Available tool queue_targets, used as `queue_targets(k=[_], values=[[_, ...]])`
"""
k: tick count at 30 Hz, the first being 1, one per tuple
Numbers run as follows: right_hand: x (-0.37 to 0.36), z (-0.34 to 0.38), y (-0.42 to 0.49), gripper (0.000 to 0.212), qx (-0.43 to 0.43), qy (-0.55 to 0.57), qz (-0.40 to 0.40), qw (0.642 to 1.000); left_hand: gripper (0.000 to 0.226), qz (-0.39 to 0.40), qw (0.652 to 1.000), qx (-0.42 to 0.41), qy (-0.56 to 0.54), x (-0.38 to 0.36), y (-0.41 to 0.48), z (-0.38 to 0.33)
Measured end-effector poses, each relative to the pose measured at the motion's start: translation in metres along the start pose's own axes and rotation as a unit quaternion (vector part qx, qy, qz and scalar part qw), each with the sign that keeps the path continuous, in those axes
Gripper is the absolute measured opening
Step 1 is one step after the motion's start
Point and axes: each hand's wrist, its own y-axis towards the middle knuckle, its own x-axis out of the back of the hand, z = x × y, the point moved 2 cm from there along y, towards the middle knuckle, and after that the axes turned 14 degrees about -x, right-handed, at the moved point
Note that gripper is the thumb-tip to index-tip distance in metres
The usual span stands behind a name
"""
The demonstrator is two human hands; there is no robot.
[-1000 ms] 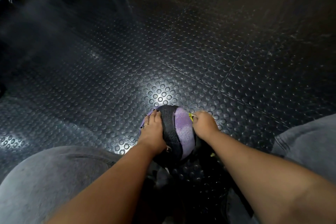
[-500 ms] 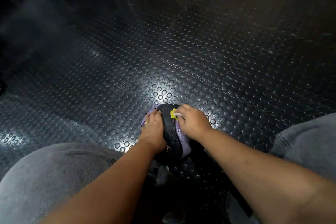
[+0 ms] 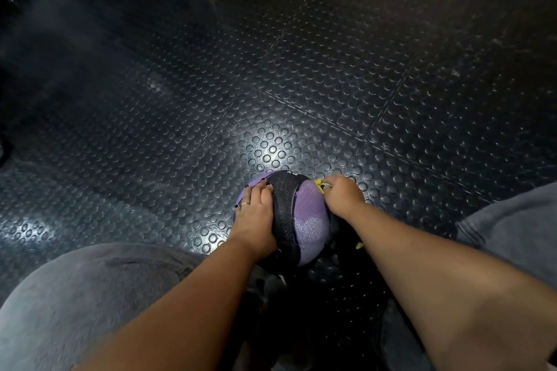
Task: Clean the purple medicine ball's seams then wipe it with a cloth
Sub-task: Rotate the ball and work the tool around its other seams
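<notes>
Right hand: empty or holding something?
Holding. The right hand is curled round a small yellow-tipped tool, whose tip is at the right edge of the ball; the left hand rests on the ball.

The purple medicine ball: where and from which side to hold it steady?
Its rounded left flank, from the left, fingers spread, as the left hand does: the ball is round, handleless, and the right hand holds a yellow tool at its right.

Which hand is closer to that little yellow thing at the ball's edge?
Right. The right hand holds the yellow tool; the left hand rests on the opposite side of the ball.
</notes>
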Motion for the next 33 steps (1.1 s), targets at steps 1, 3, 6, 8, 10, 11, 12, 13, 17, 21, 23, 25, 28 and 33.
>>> queue_targets(k=[1, 3, 6, 8, 10, 11, 12, 13, 17, 21, 23, 25, 28, 33], values=[[0.002, 0.005, 0.000, 0.029, 0.007, 0.012, 0.005, 1.000, 0.103, -0.002, 1.000, -0.003, -0.005, 0.001, 0.001, 0.002], [0.007, 0.018, -0.003, 0.023, 0.032, 0.023, 0.019, 0.999, 0.104, 0.000, 1.000, -0.004, -0.013, 0.004, 0.002, 0.006], [0.015, 0.034, -0.016, 0.019, 0.081, 0.004, 0.033, 0.996, 0.104, -0.002, 1.000, 0.000, -0.031, 0.009, 0.003, 0.008], [0.019, 0.040, -0.030, 0.017, 0.112, -0.010, 0.032, 0.993, 0.102, -0.004, 0.999, -0.003, -0.037, 0.011, 0.003, 0.008], [0.019, 0.044, -0.048, 0.016, 0.134, -0.014, 0.033, 0.990, 0.100, -0.001, 0.999, -0.003, -0.041, 0.012, 0.003, 0.008], [0.018, 0.046, -0.058, 0.013, 0.145, -0.013, 0.037, 0.989, 0.100, 0.001, 0.999, -0.002, -0.040, 0.012, 0.002, 0.008], [0.015, 0.048, -0.067, 0.011, 0.156, -0.015, 0.038, 0.987, 0.099, 0.002, 0.999, 0.000, -0.038, 0.012, 0.001, 0.007], [0.013, 0.049, -0.074, 0.010, 0.164, -0.022, 0.035, 0.986, 0.099, 0.001, 0.999, 0.001, -0.033, 0.011, 0.000, 0.006], [0.013, 0.046, -0.076, 0.007, 0.158, -0.024, -0.027, 0.987, 0.101, -0.003, 1.000, -0.009, -0.012, 0.009, -0.001, -0.001], [0.014, 0.039, -0.053, 0.016, 0.094, -0.014, -0.047, 0.994, 0.104, 0.003, 1.000, -0.020, 0.001, 0.009, -0.002, -0.004], [0.013, 0.031, -0.037, 0.023, 0.052, -0.002, -0.040, 0.998, 0.103, -0.008, 1.000, -0.020, 0.001, 0.007, -0.005, -0.002], [0.010, 0.023, -0.022, 0.025, 0.019, 0.006, -0.025, 1.000, 0.101, -0.015, 1.000, -0.025, -0.002, 0.006, -0.007, 0.000], [0.002, 0.009, -0.007, 0.030, -0.032, 0.031, -0.006, 0.999, 0.100, -0.012, 0.999, -0.031, -0.002, 0.007, -0.006, 0.002], [-0.010, -0.005, 0.002, 0.029, -0.102, 0.013, 0.049, 0.993, 0.104, 0.005, 1.000, -0.019, -0.009, 0.013, -0.001, 0.007]])
